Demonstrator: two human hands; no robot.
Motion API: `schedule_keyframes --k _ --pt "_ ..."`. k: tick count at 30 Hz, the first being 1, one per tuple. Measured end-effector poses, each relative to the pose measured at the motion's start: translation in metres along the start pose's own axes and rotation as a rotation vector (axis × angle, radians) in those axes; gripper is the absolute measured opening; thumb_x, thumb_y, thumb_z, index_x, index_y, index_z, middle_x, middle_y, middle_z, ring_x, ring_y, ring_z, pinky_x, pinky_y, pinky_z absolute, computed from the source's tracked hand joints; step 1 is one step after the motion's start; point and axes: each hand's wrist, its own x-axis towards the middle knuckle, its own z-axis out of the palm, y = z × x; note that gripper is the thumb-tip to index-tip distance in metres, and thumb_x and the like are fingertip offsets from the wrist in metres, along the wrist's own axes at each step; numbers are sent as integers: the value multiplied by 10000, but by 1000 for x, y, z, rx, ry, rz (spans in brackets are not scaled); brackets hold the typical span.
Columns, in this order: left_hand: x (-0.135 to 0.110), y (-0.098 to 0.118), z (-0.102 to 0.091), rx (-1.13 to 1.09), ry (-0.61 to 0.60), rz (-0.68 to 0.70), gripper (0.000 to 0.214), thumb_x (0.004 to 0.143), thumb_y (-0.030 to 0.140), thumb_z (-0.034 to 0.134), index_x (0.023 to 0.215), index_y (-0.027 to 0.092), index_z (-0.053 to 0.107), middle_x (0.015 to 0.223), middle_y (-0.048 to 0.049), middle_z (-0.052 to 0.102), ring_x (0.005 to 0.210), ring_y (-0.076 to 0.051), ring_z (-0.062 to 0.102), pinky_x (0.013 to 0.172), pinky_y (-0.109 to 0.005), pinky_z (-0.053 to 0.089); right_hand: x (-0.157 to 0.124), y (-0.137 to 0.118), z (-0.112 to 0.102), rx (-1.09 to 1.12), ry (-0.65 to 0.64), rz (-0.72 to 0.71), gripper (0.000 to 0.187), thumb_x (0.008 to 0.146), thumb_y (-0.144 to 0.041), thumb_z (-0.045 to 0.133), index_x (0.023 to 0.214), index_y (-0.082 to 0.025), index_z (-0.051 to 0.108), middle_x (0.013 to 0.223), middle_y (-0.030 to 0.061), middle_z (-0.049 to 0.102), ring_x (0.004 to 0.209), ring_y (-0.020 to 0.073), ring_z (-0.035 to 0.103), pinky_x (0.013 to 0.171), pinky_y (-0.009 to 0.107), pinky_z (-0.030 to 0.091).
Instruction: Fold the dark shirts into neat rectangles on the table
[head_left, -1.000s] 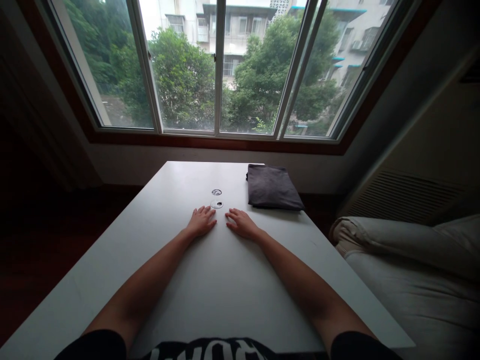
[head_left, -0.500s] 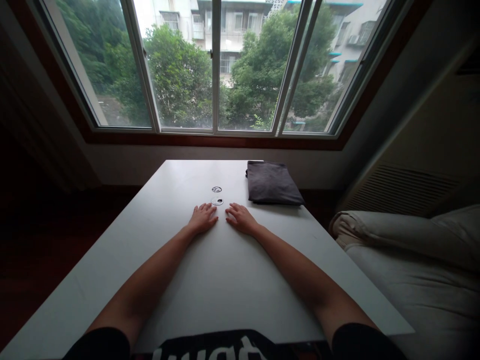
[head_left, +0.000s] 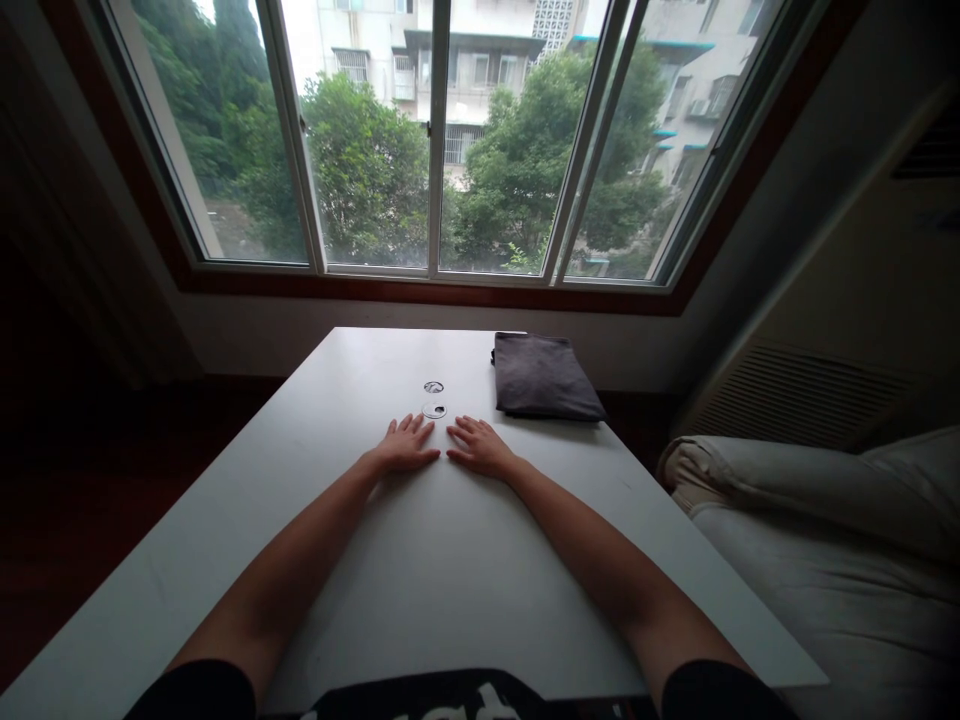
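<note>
On the white table (head_left: 420,590): both hands are laid palm-down near the middle of the top, with bare forearms stretched out along it.
Left hand (head_left: 405,450): it is rested flat on the surface; its fingers (head_left: 411,428) are extended and slightly spread, and nothing is gripped.
Right hand (head_left: 481,452): it is laid flat just beside the other, parted from it by a narrow gap; its fingers (head_left: 465,432) are likewise loosely spread, and nothing is pinched.
Round cable-port cap (head_left: 433,410): it is seen just beyond the fingertips, between the two hands, near but not touched. Whether it is seated in a hole or lying loose cannot be told.
Second cable port (head_left: 433,387): it is set a little farther from the hands, in line with the cap.
Folded dark cloth (head_left: 546,378): it is laid squarely at the far right of the table, near the right edge and apart from the right hand.
Window (head_left: 435,150): trees and buildings are shown beyond the far end of the table.
Pale cushion (head_left: 810,490): it is seen low on the right, beside the table.
Risk at the cap: if it is loose, it could be flicked away or tipped by a fingertip slid forward, being so near both hands.
Risk at the cloth: its folds could be dragged open, or the bundle pushed off the right edge, if it were caught by one corner or swept by the forearm.
</note>
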Motion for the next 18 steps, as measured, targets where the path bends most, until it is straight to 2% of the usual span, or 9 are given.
schedule_keyframes --k 4,10,18 --pt "-2 0 2 17 55 15 893 961 798 362 1680 275 279 1767 -113 135 1623 -386 82 1276 -609 82 1 0 0 13 -59 7 795 984 -765 462 1620 -289 436 1717 112 292 1588 339 253 1288 538 176" --pt "-1 5 5 18 100 0 794 1006 734 335 1665 292 318 1761 -94 185 1620 -370 120 1275 -610 98 1 -1 2 13 -40 38 722 1024 -710 432 1607 -286 454 1710 105 315 1583 327 269 1283 540 182" --pt "-1 5 4 26 83 21 865 982 802 283 1682 293 274 1768 -95 139 1630 -350 78 1274 -618 84 1 -2 0 9 -40 36 713 1022 -702 443 1599 -284 464 1708 108 320 1586 324 258 1282 542 177"
